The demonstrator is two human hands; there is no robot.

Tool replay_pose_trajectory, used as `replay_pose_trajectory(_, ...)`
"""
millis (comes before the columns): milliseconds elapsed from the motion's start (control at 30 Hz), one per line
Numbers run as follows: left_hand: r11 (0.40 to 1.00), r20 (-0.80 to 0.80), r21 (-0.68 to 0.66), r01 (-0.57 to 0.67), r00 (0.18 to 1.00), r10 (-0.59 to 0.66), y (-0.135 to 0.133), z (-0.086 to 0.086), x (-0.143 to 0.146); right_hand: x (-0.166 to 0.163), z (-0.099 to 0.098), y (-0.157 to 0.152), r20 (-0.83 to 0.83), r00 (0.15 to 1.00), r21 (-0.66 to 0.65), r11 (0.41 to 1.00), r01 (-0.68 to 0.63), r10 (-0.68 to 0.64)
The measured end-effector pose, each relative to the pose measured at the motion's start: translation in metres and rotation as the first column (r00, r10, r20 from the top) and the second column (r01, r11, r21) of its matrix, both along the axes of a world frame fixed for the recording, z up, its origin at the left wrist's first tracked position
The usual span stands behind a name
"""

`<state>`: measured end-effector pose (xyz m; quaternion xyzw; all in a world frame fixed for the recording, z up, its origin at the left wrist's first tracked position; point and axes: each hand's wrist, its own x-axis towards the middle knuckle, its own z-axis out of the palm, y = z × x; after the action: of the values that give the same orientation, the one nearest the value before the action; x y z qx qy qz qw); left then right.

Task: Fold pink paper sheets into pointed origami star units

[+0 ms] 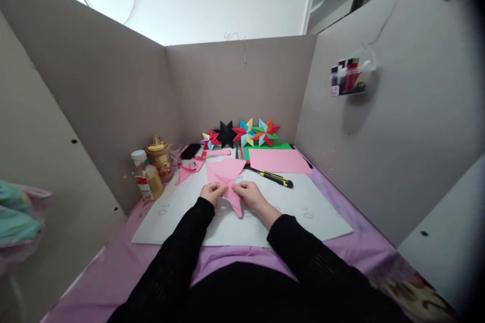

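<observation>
Between both hands is a piece of folded pink paper (234,201), its pointed end toward me. My left hand (213,192) pinches its left side, and my right hand (248,194) pinches the right side. Just beyond lies a flat pink sheet (231,165). Folded pink paper pieces (189,169) rest farther left. To the right of my hands is a yellow and black utility knife (273,177). All this is on a large white sheet (174,227) with printed numbers.
Several folded paper stars (246,132) stand along the back panel. A stack of coloured paper (280,159) has a pink sheet on top. On the left are a glue bottle (149,179), a brown jar (159,159) and a black phone (191,151). Grey panels (242,86) enclose the table.
</observation>
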<state>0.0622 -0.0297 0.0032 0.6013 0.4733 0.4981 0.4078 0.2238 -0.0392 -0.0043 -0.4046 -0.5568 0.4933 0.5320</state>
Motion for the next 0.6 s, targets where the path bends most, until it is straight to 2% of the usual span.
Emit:
replay_pose_trajectory(133,0.996,0.028,0.027,-0.088,0.996,0.087,0.004,0.002,-0.006,-0.003,0.0,-0.008,0.062,0.993,-0.066,0.993,-0.094,0.098)
replay_pose_trajectory(267,0.978,0.066,0.03,-0.207,0.977,0.204,0.008,0.003,-0.012,-0.002,0.004,-0.014,0.111,0.983,-0.113,0.984,-0.136,0.148)
replay_pose_trajectory(500,0.925,0.121,0.001,-0.381,0.918,0.378,0.014,0.001,-0.022,0.0,0.002,-0.009,0.116,0.986,-0.103,0.989,-0.109,0.121)
replay_pose_trajectory(600,0.906,0.119,-0.029,-0.421,0.899,0.422,0.016,0.0,-0.024,0.003,0.0,-0.004,0.098,0.993,-0.064,0.996,-0.06,0.066)
